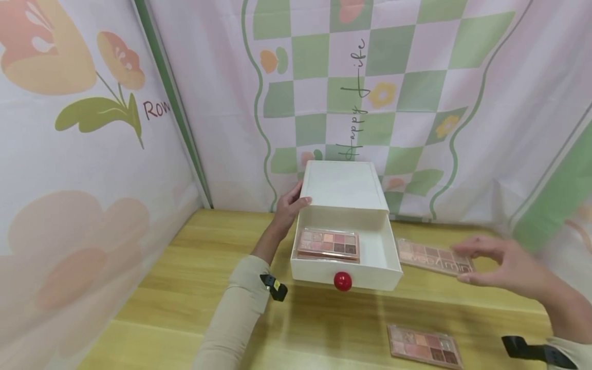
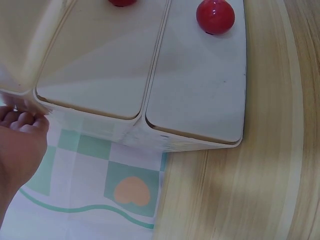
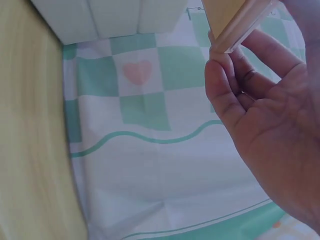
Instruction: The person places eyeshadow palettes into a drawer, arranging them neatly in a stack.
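Observation:
A white drawer cabinet (image 1: 344,184) stands near the backdrop, its top drawer (image 1: 378,245) pulled out by a round red knob (image 1: 343,281) side. My left hand (image 1: 288,209) grips the cabinet's left side, thumb at the top front corner. Inside the drawer, at its left, lie stacked eyeshadow palettes (image 1: 327,243). To the right of the drawer, my right hand (image 1: 515,264) pinches another eyeshadow palette (image 1: 432,258) by its right end, thumb on the near edge. In the right wrist view the held palette (image 3: 245,25) is tilted, raised above the table.
One more eyeshadow palette (image 1: 423,346) lies on the wooden table (image 1: 185,293) at the front right. Below the pulled-out drawer, the left wrist view shows lower drawer fronts (image 2: 200,85) with red knobs. A printed checkered cloth (image 1: 310,56) hangs behind the cabinet.

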Motion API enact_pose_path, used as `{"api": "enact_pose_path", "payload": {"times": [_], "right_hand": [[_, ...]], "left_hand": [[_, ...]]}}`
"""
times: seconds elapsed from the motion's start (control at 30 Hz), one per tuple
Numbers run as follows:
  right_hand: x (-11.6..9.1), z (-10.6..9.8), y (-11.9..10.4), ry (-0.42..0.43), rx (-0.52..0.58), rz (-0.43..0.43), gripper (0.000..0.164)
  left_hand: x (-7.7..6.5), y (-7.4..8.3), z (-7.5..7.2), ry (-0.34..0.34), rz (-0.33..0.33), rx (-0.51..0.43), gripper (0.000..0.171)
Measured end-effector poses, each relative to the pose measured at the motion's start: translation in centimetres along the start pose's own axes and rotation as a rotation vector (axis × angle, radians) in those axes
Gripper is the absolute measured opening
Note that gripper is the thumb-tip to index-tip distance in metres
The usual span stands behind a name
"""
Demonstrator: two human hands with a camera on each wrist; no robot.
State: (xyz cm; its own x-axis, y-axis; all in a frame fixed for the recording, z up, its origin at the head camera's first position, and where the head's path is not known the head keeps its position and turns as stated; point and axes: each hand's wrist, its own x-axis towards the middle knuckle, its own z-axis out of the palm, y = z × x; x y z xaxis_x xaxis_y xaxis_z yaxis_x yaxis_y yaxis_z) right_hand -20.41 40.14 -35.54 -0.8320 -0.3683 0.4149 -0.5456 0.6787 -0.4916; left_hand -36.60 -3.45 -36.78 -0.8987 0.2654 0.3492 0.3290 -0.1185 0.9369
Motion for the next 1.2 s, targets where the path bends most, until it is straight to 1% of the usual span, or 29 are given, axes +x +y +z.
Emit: {"api": "enact_pose_path", "payload": {"times": [0.07, 0.3, 0.4, 0.57, 0.67, 0.8, 0.97, 1.2], "right_hand": [[0.2, -0.3, -0.3, 0.001, 0.0, -0.024, 0.059], [0.9, -1.1, -1.2, -0.012, -0.023, -0.063, 0.056], [1.0, -1.5, -1.5, -0.004, -0.035, -0.064, 0.056], [1.3, -2.0, -2.1, -0.001, -0.001, -0.051, 0.057], [1.7, -2.0, -2.8, 0.002, 0.011, -0.068, 0.057], [2.5, -1.7, -4.1, 0.021, -0.003, -0.08, 0.056], [3.5, -0.6, -5.0, 0.055, -0.03, -0.068, 0.058], [5.3, 0.9, -6.9, 0.042, -0.075, -0.056, 0.055]], "left_hand": [[0.0, 0.1, 0.0, 0.003, -0.003, -0.002, 0.073], [0.1, 0.1, 0.0, 0.001, -0.015, -0.008, 0.074], [0.0, 0.1, 0.1, 0.003, -0.017, -0.009, 0.074], [-0.1, 0.3, 0.1, 0.005, -0.018, -0.001, 0.074], [0.0, 0.3, 0.1, 0.004, -0.018, -0.001, 0.073], [0.0, 0.2, 0.1, 0.007, -0.014, -0.004, 0.074], [0.1, 0.1, 0.1, 0.003, -0.012, -0.004, 0.075], [0.1, 0.1, 0.2, 0.002, -0.012, -0.011, 0.075]]}}
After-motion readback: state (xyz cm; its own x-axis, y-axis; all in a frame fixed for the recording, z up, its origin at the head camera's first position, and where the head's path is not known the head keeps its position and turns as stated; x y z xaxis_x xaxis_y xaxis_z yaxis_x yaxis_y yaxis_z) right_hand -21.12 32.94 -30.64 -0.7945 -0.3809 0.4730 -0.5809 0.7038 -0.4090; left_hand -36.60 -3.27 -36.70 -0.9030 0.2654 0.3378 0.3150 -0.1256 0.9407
